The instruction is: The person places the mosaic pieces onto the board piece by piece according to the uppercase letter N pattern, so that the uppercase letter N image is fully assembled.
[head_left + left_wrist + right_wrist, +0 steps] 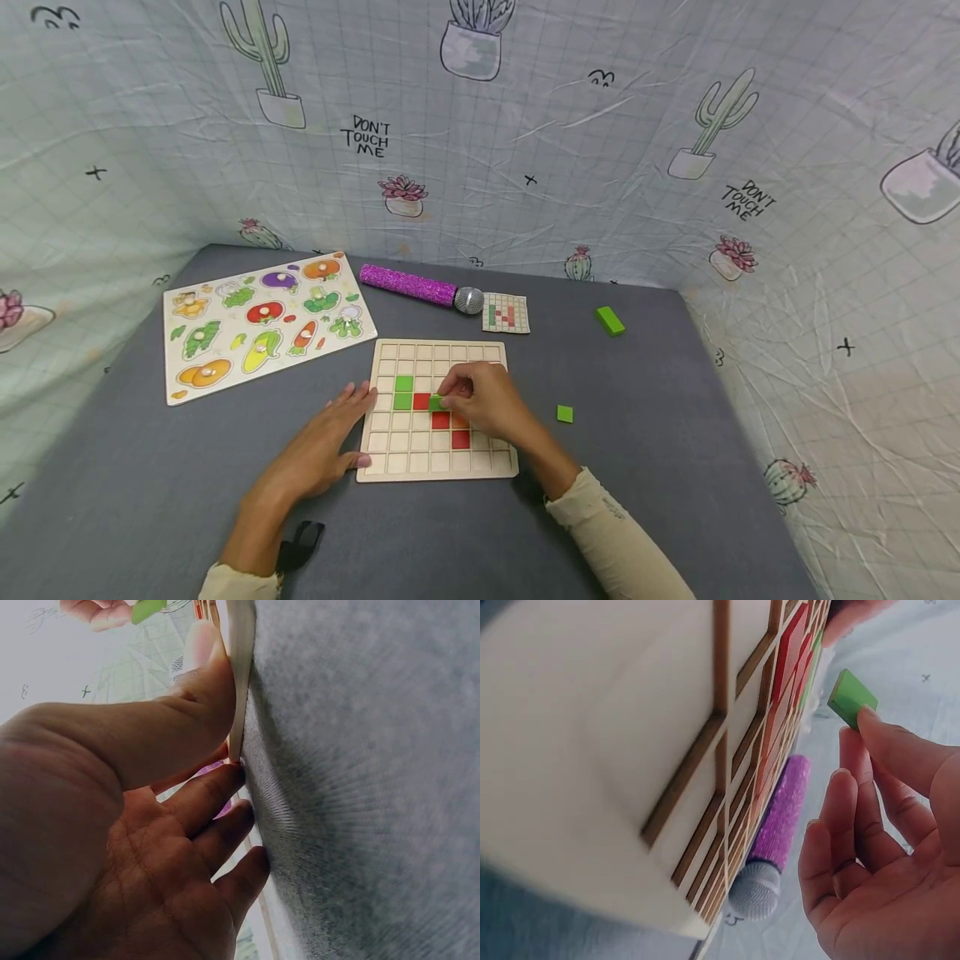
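Note:
A wooden grid board (435, 477) lies on the table. Between thumb and fingertips, my right hand (487, 402) pinches a green square tile (853, 699) over the board's middle. Two green tiles (403, 392) sit in cells on the left part of the grid. Several red tiles (461, 439) step down diagonally from there, partly hidden by the right hand. My left hand (318, 446) rests at the board's left edge. Its thumb (206, 697) lies against the rim, and the other fingers are fairly straight, touching the side.
A pattern card (506, 312) lies behind the board, beside a purple glitter microphone (412, 285). A vegetable puzzle board (232, 333) is at the back left. To the right are a loose green tile (565, 414) and a green block (611, 321). Printed cloth (480, 167) surrounds the table.

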The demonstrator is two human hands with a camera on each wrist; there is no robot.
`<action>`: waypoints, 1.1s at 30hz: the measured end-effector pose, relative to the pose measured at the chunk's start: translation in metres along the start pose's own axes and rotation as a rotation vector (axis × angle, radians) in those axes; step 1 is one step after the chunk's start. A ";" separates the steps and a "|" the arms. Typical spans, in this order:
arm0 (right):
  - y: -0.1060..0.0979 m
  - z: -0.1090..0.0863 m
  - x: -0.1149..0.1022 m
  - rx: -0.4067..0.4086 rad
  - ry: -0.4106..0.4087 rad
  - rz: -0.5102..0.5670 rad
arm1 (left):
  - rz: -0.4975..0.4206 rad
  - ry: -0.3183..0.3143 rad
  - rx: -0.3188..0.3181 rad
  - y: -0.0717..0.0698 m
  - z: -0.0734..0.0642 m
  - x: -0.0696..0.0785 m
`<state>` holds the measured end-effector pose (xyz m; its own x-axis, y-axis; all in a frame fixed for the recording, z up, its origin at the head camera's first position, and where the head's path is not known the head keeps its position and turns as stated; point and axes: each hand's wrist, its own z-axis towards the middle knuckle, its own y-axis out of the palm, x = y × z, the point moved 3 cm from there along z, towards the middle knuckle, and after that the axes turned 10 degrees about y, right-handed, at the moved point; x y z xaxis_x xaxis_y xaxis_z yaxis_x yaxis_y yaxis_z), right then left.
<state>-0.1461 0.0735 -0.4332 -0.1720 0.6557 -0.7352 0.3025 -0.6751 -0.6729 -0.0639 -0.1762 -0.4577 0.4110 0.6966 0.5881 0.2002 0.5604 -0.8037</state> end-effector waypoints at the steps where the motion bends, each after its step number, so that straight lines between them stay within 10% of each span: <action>1: 0.002 0.001 -0.001 -0.005 0.005 0.001 | -0.001 -0.001 0.000 0.000 0.000 0.000; 33: 0.048 0.013 -0.035 0.043 0.041 -0.286 | -0.010 0.030 0.004 0.000 0.000 -0.001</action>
<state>-0.1373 0.0137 -0.4405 -0.2066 0.8341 -0.5115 0.2064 -0.4738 -0.8561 -0.0642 -0.1774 -0.4584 0.4358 0.6768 0.5932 0.2009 0.5694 -0.7972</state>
